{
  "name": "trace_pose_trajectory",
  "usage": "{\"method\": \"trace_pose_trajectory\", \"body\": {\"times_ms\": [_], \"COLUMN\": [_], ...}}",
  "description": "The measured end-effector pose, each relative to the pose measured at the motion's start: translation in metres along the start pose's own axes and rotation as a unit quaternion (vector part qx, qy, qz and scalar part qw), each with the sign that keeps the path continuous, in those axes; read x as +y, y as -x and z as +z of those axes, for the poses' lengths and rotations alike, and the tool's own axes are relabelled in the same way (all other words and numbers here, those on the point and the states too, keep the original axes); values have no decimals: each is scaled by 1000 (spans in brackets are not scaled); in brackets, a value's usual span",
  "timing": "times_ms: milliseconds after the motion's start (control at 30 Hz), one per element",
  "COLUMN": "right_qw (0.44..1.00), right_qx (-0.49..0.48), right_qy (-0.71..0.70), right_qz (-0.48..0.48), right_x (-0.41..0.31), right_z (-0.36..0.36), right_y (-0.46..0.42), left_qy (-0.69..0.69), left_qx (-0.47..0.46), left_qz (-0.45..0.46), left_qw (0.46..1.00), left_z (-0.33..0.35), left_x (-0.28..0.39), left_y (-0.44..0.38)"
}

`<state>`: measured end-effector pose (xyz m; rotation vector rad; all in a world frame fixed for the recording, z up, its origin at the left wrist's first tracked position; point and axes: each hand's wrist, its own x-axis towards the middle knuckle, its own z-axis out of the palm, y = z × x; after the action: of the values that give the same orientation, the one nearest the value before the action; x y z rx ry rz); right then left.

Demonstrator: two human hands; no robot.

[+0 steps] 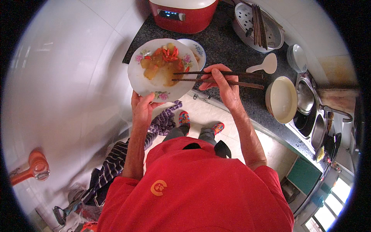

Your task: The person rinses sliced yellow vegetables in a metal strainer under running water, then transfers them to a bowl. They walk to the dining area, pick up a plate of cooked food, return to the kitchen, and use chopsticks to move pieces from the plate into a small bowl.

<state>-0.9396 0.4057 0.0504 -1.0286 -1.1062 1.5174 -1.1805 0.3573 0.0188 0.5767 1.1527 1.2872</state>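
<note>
My left hand (142, 107) grips the near rim of a white floral plate (139, 87), thumb on top and fingers beneath. Chunks of cooked food (151, 71) in brown sauce lie on it, with red pepper pieces (170, 54) toward the far side. In my right hand (224, 84) is a pair of dark wooden chopsticks (246, 83), spread apart, their tips over the plate's right half. Whether the tips touch the food I cannot tell. Partly hidden behind the plate is a second dish (200, 52) with a blue-flowered rim, holding some food.
A red cooker (185, 20) with a lit display stands at the counter's back. Rightward are a steamer pot (243, 34) with chopsticks across it, a white rice paddle (268, 63), stacked bowls (297, 58), a large cream bowl (281, 100) and a sink (317, 116). Striped cloth (116, 159) hangs at left.
</note>
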Motion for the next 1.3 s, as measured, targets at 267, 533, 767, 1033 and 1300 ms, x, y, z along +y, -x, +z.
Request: {"method": "trace_pose_trajectory", "body": {"times_ms": [267, 533, 767, 1033, 1300], "right_qw": [1000, 1000, 998, 996, 999], "right_qx": [13, 10, -42, -79, 2], "right_qy": [-1, 11, 16, 43, -49], "right_qz": [-10, -19, -33, -13, -3], "right_x": [10, 17, 11, 6, 18], "right_z": [16, 11, 10, 3, -8], "right_y": [10, 9, 6, -8, -6], "left_qy": [6, 17, 11, 20, 9], "left_qx": [2, 11, 11, -2, 4], "left_qz": [20, 14, 8, 1, 5], "left_qw": [1000, 1000, 1000, 1000, 1000], "left_z": [8, 8, 6, 6, 4], "left_x": [1, 1, 2, 4, 3], "left_y": [-3, -3, -1, 4, 5]}}
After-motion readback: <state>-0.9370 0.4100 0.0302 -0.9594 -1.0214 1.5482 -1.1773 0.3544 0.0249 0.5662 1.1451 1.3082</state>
